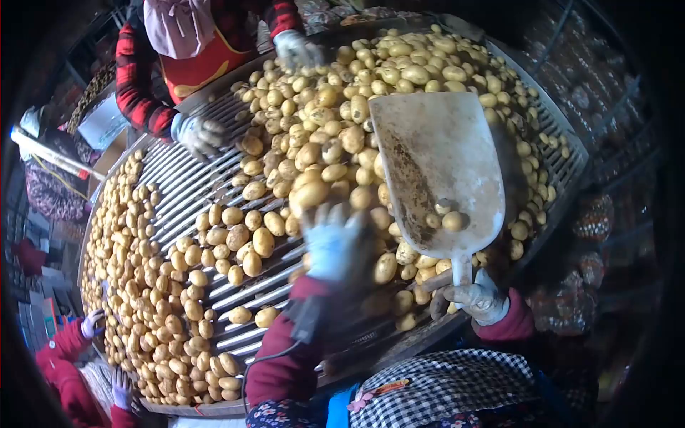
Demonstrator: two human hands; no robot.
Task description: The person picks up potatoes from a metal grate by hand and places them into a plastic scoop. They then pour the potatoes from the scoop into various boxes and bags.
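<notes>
My right hand (pixel 482 298), in a soiled pale glove, is wrapped round the handle of a large white scoop (pixel 457 157). The scoop's blade points away from me over the heap, dirt smeared along its left side and a few small potatoes (pixel 452 220) lying near the handle end. My left hand (pixel 332 242), gloved and blurred by motion, reaches over the slatted table with fingers stretched out. Right at its fingertips are potatoes, one of them large and blurred (pixel 310 194). A thick heap of potatoes (pixel 414 73) spreads beyond both hands.
Metal slats (pixel 182 196) show between the potatoes. Across the table, a person's gloved hands (pixel 200 135) touch the slats and heap. Another person's hands (pixel 123 389) are at the lower left edge beside more potatoes (pixel 153 307). A raised rim (pixel 407 351) runs in front of me.
</notes>
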